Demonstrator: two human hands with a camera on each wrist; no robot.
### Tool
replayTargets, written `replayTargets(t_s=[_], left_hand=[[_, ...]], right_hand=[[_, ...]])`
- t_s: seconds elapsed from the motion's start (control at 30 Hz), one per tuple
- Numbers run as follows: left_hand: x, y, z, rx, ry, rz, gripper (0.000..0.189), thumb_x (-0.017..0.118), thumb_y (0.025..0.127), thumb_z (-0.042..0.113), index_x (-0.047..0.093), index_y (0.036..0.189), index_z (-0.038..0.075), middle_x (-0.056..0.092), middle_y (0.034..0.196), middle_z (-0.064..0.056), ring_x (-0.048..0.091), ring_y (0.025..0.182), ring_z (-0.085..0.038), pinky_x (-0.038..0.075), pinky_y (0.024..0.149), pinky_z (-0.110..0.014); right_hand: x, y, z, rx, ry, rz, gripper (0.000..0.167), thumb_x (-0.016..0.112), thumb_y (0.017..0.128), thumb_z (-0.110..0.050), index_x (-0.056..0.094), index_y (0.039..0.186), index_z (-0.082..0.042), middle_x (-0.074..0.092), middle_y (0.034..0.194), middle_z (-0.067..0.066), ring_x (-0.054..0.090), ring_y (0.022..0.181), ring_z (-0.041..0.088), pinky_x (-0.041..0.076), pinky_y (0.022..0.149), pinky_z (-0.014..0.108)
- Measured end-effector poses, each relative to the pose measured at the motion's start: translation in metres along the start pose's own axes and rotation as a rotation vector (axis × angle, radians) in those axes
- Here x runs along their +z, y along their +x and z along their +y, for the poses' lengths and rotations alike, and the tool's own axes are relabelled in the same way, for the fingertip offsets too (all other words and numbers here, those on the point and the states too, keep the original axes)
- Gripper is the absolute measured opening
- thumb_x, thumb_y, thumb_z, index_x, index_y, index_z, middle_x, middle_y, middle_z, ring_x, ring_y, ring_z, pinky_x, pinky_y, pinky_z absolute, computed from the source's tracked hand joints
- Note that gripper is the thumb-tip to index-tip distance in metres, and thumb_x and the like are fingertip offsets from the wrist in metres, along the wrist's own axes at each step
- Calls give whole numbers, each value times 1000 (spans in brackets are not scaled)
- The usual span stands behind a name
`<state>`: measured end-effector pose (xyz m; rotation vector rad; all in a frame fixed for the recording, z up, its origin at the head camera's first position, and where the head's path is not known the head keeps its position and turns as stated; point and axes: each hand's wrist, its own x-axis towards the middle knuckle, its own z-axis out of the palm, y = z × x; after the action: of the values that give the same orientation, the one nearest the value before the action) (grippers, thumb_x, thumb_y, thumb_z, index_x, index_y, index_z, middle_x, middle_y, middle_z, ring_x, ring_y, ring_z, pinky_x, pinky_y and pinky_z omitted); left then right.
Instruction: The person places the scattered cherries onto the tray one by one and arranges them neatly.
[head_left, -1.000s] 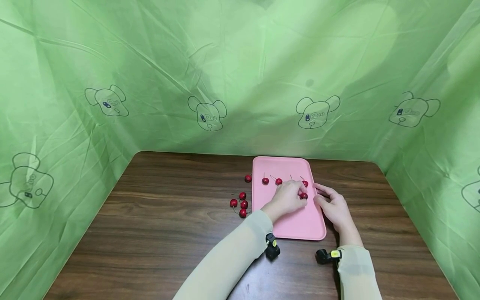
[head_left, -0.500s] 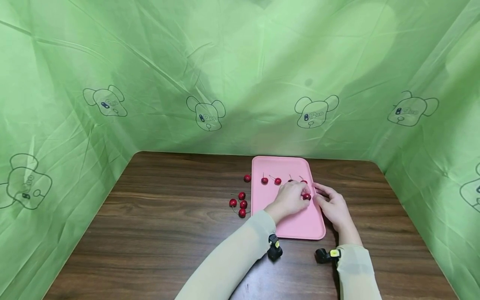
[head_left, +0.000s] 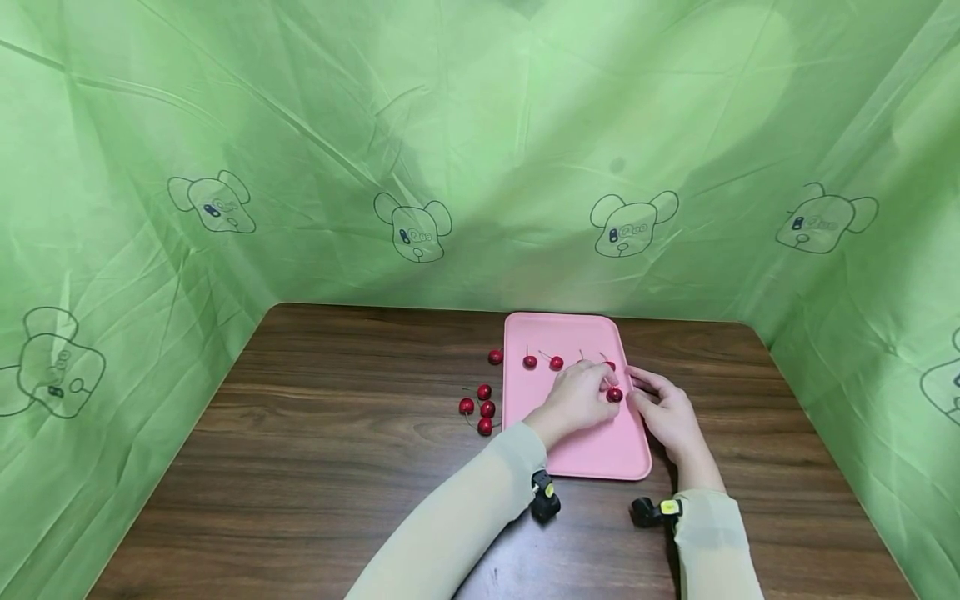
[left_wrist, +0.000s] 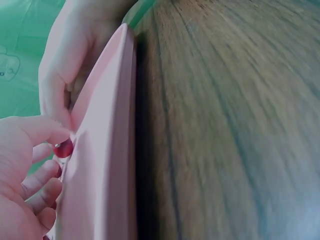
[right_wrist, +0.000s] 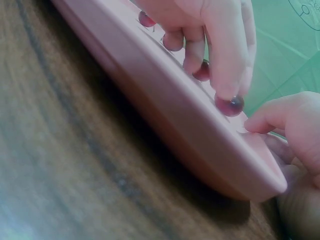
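Observation:
In the head view my left hand (head_left: pixel 577 398) reaches over the pink tray (head_left: pixel 592 458). It pinches a dark red cherry (head_left: pixel 615 395) with its fingertips, close over the right part of the tray. The same cherry (right_wrist: pixel 229 106) shows under the fingertips in the right wrist view. My right hand (head_left: pixel 667 412) holds the tray's right edge, its thumb (right_wrist: pixel 265 117) at the rim. Behind the left hand a row of cherries lies across the tray, among them a left one (head_left: pixel 529 362) and a middle one (head_left: pixel 556 363); the hand partly hides others.
On the brown wooden table (head_left: pixel 337 450), left of the tray, lie a lone cherry (head_left: pixel 496 356) and a loose cluster of several cherries (head_left: pixel 487 409) with stems. A green curtain (head_left: pixel 510 167) with printed mouse heads surrounds the table's back and sides.
My left hand has shifted the pinched cherry slightly right, toward the tray's right edge. The right hand and the other cherries stay where they were.

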<state>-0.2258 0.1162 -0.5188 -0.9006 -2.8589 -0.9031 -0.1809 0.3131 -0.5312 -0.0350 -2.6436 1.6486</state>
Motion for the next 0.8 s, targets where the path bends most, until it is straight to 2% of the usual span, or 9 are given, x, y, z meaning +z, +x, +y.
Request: replayTargets(t_s=[0.27, 0.43, 0.57, 0.67, 0.8], left_hand=[[-35, -17, -8, -13, -92, 1, 39, 87, 89, 31, 72, 122, 17, 68, 109, 5, 60, 99, -6, 49, 90, -23], [-61, -31, -21, -21, -163, -3, 38, 83, 93, 28, 72, 126, 13, 69, 113, 2, 62, 104, -9, 50, 92, -23], [-85, -44, -40, -19, -216, 37, 37, 82, 94, 25, 73, 126, 10, 72, 112, -3, 65, 103, -15, 52, 91, -27], [-105, -56, -59, -16, -242, 86, 34, 80, 94, 22, 74, 125, 7, 74, 111, -9, 66, 95, -19, 53, 86, -30], [-129, -74, -83, -50, -265, 169, 29, 78, 96, 20, 74, 122, 8, 73, 105, -7, 62, 84, -18, 53, 77, -33]], right_hand=[[2, 0, -1, 22, -14, 0, 49, 63, 109, -11, 57, 157, -3, 62, 148, 29, 62, 135, 41, 49, 87, 8], [1, -1, -1, 42, -27, 2, 49, 63, 109, -12, 57, 158, -5, 61, 149, 28, 62, 135, 41, 49, 86, 8], [1, 0, 0, 44, -40, 3, 49, 62, 110, -13, 57, 158, -5, 61, 150, 27, 62, 135, 40, 49, 87, 8], [1, 0, 1, 45, -39, -1, 49, 62, 110, -13, 56, 158, -5, 61, 150, 27, 62, 136, 40, 48, 87, 8], [0, 0, 1, 51, -32, -4, 49, 62, 110, -13, 56, 159, -6, 60, 151, 27, 61, 137, 40, 48, 87, 8]])
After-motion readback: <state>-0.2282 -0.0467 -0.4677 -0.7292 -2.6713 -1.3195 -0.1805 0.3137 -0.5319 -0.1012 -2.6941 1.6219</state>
